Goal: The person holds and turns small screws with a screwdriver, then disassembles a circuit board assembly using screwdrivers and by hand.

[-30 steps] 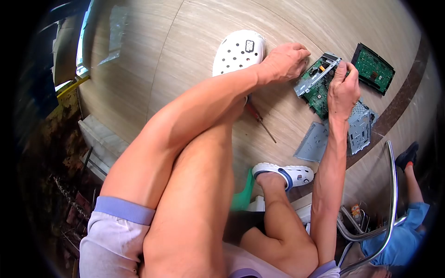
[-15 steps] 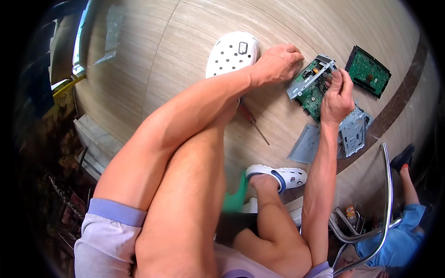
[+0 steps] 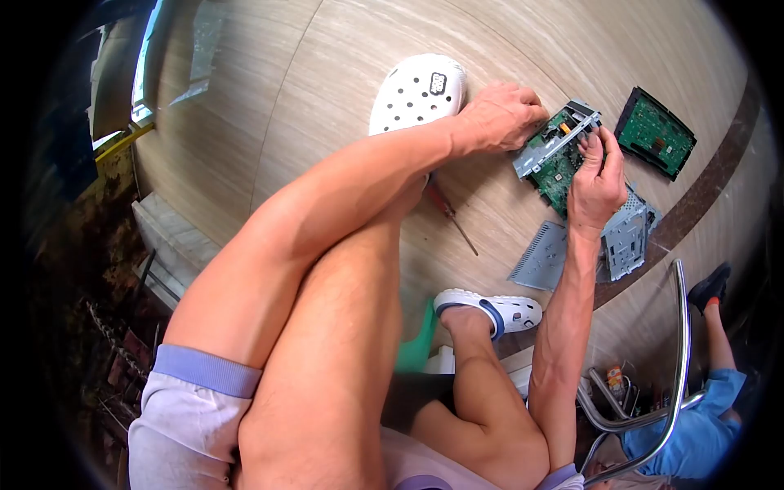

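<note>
A green circuit board with a grey metal bracket across it is between my hands, at the upper right. My left hand is closed, its curled fingers at the board's upper left edge; the fingertips are partly hidden. At the bracket's right end, my right hand pinches with thumb and fingers. Just below it lie a perforated metal housing and a flat slotted metal plate. Farther right, a second green circuit board in a black frame rests on the floor.
A red-handled screwdriver lies on the tiled floor. My feet wear white clogs. At the lower right stand a metal-tube chair and another person in blue clothing. A green object is beside my leg.
My left hand has shifted slightly right, closer against the board's edge. The bracket and board have tilted a little under my right hand's fingers. The whole view has shifted slightly.
</note>
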`<action>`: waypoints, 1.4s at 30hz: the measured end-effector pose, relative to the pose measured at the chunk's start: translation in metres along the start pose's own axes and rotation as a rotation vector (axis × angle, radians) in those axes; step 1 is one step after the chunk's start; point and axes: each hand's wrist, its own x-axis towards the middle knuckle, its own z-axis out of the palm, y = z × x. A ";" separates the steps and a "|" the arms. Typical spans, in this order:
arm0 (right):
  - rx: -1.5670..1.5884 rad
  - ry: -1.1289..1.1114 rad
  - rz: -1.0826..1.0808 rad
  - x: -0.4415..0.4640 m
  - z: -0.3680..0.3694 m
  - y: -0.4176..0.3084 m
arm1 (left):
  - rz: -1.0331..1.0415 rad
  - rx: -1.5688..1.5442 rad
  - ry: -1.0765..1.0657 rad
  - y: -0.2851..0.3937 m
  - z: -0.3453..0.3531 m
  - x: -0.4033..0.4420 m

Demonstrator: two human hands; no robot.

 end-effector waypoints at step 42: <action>-0.098 -0.032 -0.094 0.004 0.001 -0.004 | -0.011 -0.003 -0.012 0.001 0.000 -0.002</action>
